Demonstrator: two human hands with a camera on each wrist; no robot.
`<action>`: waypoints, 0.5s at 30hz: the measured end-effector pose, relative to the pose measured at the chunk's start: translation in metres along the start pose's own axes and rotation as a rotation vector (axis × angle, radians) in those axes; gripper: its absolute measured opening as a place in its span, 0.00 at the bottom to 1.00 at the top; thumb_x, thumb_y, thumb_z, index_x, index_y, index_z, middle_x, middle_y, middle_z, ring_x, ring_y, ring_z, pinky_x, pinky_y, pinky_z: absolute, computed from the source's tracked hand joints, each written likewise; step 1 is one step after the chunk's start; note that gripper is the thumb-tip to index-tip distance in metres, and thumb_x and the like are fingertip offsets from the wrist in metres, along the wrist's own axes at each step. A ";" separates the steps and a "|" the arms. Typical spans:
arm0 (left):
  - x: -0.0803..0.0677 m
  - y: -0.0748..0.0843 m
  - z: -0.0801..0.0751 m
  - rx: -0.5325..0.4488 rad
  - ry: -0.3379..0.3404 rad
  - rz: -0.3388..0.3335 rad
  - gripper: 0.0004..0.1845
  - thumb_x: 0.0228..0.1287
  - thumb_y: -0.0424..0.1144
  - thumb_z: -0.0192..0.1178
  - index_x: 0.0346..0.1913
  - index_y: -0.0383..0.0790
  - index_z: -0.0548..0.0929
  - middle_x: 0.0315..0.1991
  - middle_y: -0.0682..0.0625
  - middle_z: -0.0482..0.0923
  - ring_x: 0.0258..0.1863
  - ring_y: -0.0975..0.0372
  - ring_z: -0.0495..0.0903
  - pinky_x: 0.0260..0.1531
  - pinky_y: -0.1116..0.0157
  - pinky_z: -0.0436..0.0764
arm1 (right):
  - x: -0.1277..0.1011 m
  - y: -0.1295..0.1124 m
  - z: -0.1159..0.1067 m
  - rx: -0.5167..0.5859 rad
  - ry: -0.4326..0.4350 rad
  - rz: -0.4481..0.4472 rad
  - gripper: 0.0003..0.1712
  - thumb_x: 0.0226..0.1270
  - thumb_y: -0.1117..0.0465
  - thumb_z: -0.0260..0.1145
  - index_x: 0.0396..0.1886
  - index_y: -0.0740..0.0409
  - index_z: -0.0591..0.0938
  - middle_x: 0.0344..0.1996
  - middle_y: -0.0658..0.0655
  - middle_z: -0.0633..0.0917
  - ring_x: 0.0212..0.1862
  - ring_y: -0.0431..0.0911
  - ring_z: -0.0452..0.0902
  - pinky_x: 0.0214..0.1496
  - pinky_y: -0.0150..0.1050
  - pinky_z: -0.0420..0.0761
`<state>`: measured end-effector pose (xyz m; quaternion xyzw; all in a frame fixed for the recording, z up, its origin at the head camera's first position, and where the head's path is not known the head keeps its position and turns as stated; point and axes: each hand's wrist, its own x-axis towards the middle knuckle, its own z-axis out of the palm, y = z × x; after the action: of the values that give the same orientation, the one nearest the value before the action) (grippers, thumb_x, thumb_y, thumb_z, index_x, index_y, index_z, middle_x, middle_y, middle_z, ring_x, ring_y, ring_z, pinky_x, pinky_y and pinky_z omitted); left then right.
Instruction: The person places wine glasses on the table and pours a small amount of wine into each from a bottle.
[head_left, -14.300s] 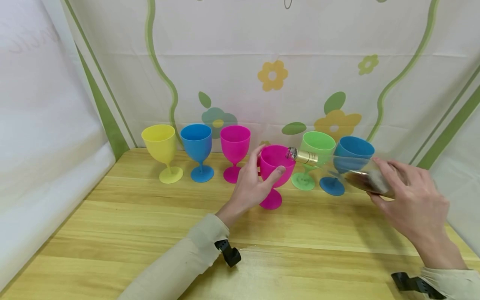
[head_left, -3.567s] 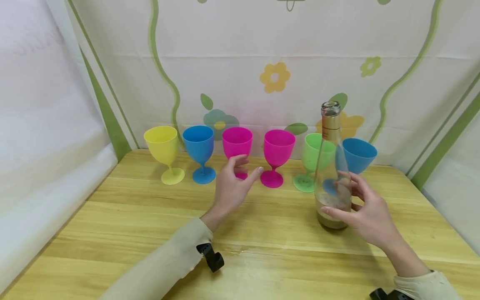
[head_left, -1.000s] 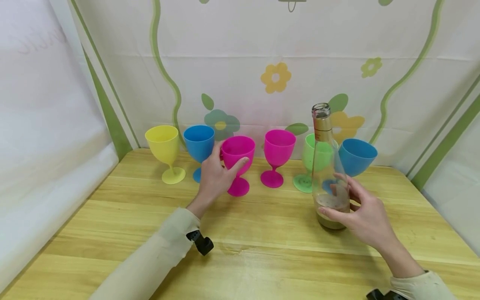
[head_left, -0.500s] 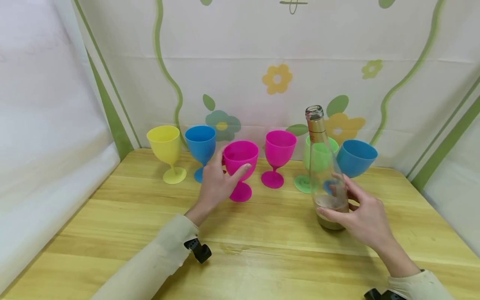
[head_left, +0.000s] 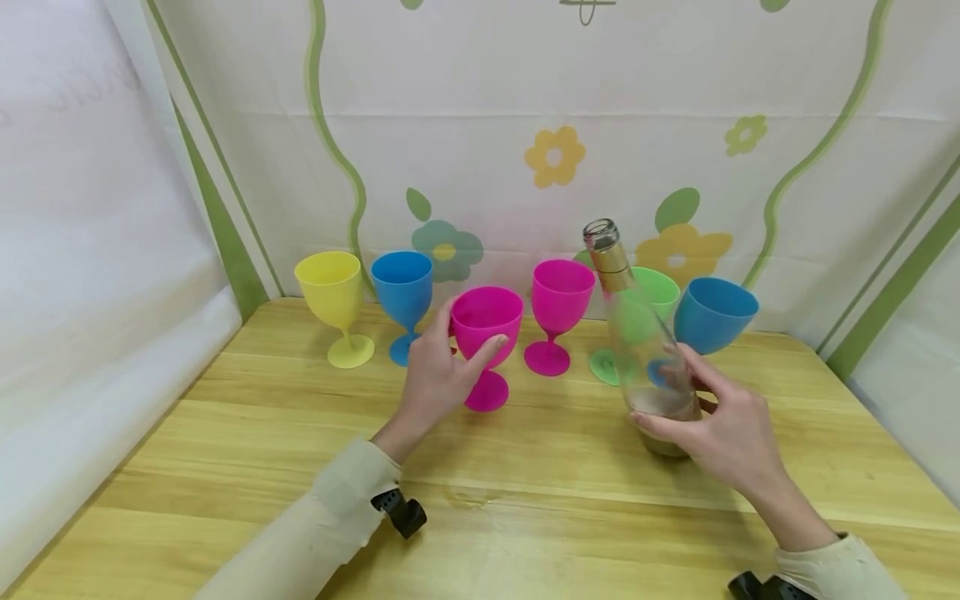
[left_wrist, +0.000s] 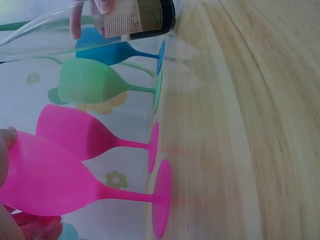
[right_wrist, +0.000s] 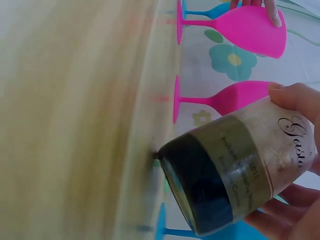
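My left hand (head_left: 435, 379) holds a pink goblet (head_left: 487, 321) by its bowl, thumb on the near side. The goblet stands upright, in front of the row, its foot close to the tabletop in the left wrist view. My right hand (head_left: 731, 429) grips a clear glass wine bottle (head_left: 647, 354) low on its body. The bottle leans left, its uncapped mouth and gold neck toward the goblets. In the right wrist view its labelled lower part (right_wrist: 240, 160) is tilted, the base edge close over the table. Behind the bottle a green goblet (head_left: 660, 287) is partly hidden.
Along the back of the wooden table (head_left: 525, 517) stand a yellow goblet (head_left: 330, 287), a blue goblet (head_left: 403, 287), a second pink goblet (head_left: 562, 296) and, at right, another blue goblet (head_left: 716, 317). A flowered cloth (head_left: 465, 167) hangs behind them.
Earlier the bottle was tipped into the other pink goblet, now back in the row. Since then my left hand has brought this pink goblet forward, and the upright bottle has tilted left.
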<state>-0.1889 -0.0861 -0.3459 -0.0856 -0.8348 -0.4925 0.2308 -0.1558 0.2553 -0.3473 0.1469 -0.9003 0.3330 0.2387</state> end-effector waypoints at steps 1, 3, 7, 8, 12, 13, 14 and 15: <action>0.000 0.000 0.000 -0.002 0.002 0.002 0.40 0.66 0.53 0.74 0.74 0.42 0.71 0.60 0.46 0.85 0.56 0.52 0.88 0.48 0.56 0.92 | 0.001 0.000 0.000 -0.011 0.011 -0.015 0.57 0.40 0.53 0.92 0.74 0.52 0.79 0.51 0.66 0.90 0.47 0.32 0.86 0.44 0.09 0.71; 0.000 0.000 0.001 -0.001 0.008 0.007 0.40 0.66 0.54 0.74 0.74 0.42 0.71 0.60 0.45 0.85 0.56 0.52 0.88 0.47 0.56 0.92 | 0.005 0.000 -0.002 -0.051 0.041 -0.062 0.58 0.35 0.54 0.93 0.73 0.56 0.80 0.50 0.68 0.91 0.43 0.47 0.90 0.41 0.09 0.69; 0.001 -0.001 0.003 0.005 0.016 0.015 0.40 0.65 0.54 0.74 0.74 0.41 0.71 0.60 0.46 0.85 0.55 0.52 0.88 0.47 0.56 0.92 | 0.013 0.000 -0.007 -0.170 0.121 -0.172 0.58 0.27 0.53 0.93 0.69 0.55 0.83 0.46 0.68 0.92 0.30 0.55 0.83 0.28 0.22 0.66; 0.001 -0.001 0.003 0.005 0.017 0.013 0.40 0.65 0.54 0.74 0.74 0.42 0.71 0.60 0.46 0.85 0.55 0.52 0.88 0.47 0.56 0.92 | 0.016 -0.001 -0.008 -0.204 0.137 -0.198 0.58 0.26 0.53 0.92 0.68 0.53 0.83 0.46 0.66 0.92 0.29 0.54 0.80 0.25 0.27 0.66; 0.002 -0.003 0.003 0.004 0.021 0.008 0.40 0.65 0.54 0.75 0.73 0.42 0.71 0.60 0.46 0.86 0.55 0.52 0.88 0.46 0.56 0.92 | 0.024 -0.003 -0.013 -0.284 0.148 -0.250 0.56 0.31 0.45 0.90 0.69 0.49 0.83 0.48 0.65 0.92 0.32 0.57 0.84 0.22 0.36 0.65; 0.002 -0.003 0.003 0.003 0.021 0.007 0.40 0.65 0.54 0.75 0.73 0.42 0.71 0.60 0.46 0.86 0.55 0.52 0.88 0.46 0.56 0.92 | 0.026 -0.005 -0.013 -0.296 0.151 -0.258 0.55 0.36 0.37 0.88 0.69 0.48 0.83 0.48 0.65 0.91 0.34 0.59 0.85 0.22 0.37 0.65; 0.002 -0.003 0.002 0.003 0.021 0.008 0.40 0.65 0.54 0.75 0.73 0.41 0.71 0.60 0.46 0.86 0.55 0.52 0.88 0.46 0.56 0.92 | 0.027 -0.005 -0.014 -0.311 0.156 -0.265 0.55 0.41 0.29 0.84 0.69 0.47 0.82 0.48 0.65 0.91 0.35 0.60 0.86 0.22 0.37 0.66; 0.002 -0.003 0.002 0.002 0.021 0.008 0.40 0.65 0.54 0.75 0.73 0.41 0.71 0.60 0.45 0.86 0.55 0.52 0.88 0.46 0.56 0.92 | 0.029 -0.006 -0.014 -0.325 0.164 -0.274 0.55 0.45 0.22 0.78 0.69 0.47 0.82 0.47 0.66 0.91 0.36 0.61 0.86 0.21 0.37 0.65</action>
<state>-0.1921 -0.0859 -0.3485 -0.0833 -0.8325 -0.4916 0.2416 -0.1728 0.2570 -0.3196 0.1998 -0.8913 0.1590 0.3746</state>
